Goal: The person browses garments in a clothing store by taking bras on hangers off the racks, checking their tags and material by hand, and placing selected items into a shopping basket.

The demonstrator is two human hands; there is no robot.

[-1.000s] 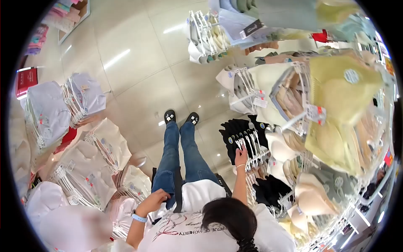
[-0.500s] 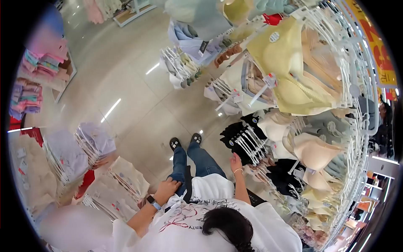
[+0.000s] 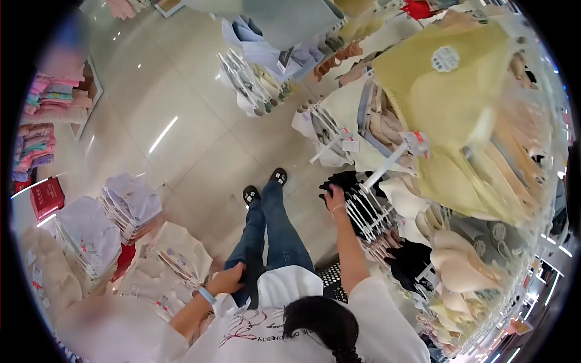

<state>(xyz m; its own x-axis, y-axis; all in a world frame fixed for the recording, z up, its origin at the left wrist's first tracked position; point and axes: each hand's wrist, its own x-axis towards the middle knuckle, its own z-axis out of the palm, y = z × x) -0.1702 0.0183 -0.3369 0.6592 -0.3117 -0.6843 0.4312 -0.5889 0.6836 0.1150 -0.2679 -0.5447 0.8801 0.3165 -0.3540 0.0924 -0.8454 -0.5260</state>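
Note:
My right hand (image 3: 334, 198), with a thin bracelet at the wrist, reaches to a row of black underwear (image 3: 343, 183) hanging on white hangers (image 3: 370, 213). Its fingers are curled at the outer end of the row, touching the black fabric. At my left thigh is my left hand (image 3: 227, 279), its wrist ringed by a watch band (image 3: 207, 295). The left fingers are closed beside a long black strap-like piece (image 3: 252, 279) over my jeans; its full shape is hidden. Beige bras (image 3: 463, 261) hang near my right arm.
A large yellow bra (image 3: 448, 109) on a rack fills the upper right, a price tag (image 3: 415, 144) on a prong below it. Lilac garments (image 3: 91, 233) and cream garments (image 3: 178, 251) hang at lower left. Tiled floor (image 3: 200, 121) lies ahead of my shoes.
My right hand has moved forward from beside the black underwear onto it. My left hand has shifted left and back, now beside the black strap-like piece. The yellow bra looks nearer.

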